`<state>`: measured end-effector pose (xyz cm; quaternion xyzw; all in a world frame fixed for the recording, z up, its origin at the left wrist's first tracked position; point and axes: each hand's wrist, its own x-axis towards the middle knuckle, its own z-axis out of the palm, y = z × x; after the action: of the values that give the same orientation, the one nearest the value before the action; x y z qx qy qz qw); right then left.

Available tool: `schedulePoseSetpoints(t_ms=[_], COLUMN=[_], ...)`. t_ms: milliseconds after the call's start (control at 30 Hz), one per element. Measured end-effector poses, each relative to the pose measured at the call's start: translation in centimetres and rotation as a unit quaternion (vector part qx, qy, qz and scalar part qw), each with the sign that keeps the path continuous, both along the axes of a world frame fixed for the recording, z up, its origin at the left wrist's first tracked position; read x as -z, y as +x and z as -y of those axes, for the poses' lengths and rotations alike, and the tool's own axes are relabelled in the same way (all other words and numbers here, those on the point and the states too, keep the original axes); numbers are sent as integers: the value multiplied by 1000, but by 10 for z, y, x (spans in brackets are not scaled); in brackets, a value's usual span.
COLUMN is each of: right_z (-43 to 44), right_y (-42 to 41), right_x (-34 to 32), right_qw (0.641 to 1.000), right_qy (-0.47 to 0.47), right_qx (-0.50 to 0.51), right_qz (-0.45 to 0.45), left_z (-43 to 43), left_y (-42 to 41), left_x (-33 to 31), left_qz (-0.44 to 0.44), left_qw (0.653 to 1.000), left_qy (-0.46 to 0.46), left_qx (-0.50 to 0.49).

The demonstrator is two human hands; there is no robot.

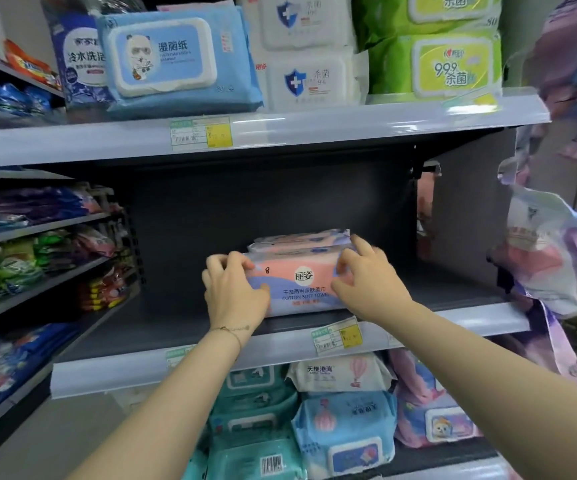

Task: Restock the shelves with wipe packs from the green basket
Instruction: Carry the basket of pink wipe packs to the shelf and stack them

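While both hands clasp the pink-and-lavender soft plastic wipe pack [302,282] standing on the dark grey metal shelf [162,323], the left hand [235,289] curls round its nine o'clock end and the right hand [366,278] grips its three o'clock end. A matching pack [301,237] sits at twelve o'clock, seemingly touching. Released unevenly, the squashy pack could slump forward over the shelf lip; pushed hard, it could knock the matching pack askew.

Your bare arms were stretched forward; your left hand [235,289] and right hand [366,282] each gripped one end of the wipe pack [302,296], fingers curled.
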<state>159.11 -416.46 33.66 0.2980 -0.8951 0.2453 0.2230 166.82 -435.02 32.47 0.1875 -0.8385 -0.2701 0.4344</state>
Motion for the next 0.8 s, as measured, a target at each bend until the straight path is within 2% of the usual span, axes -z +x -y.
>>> schedulePoseSetpoints(t_ms=[100, 233, 333, 433, 567, 667, 800], right_z=[-2, -11, -27, -54, -106, -152, -214], right_y=[14, 30, 40, 47, 53, 58, 66], right_x=[-1, 1, 7, 16, 37, 66, 114], right_qw=[993, 974, 961, 959, 966, 972, 975], right_qy=[41, 77, 98, 93, 74, 72, 78], right_qx=[13, -18, -7, 14, 67, 104, 164], right_qz=[-112, -214, -259, -266, -238, -199, -129], left_z=[-18, -46, -72, -103, -149, -191, -251], left_y=[7, 9, 11, 10, -5, -16, -24], left_x=[-3, 0, 9, 21, 43, 67, 105], left_qz=[12, 69, 80, 90, 104, 110, 134], left_qw=[998, 982, 963, 947, 934, 904, 868], left_qy=[-69, -170, -249, -294, -296, -343, -355], left_qx=[3, 51, 63, 92, 168, 231, 322])
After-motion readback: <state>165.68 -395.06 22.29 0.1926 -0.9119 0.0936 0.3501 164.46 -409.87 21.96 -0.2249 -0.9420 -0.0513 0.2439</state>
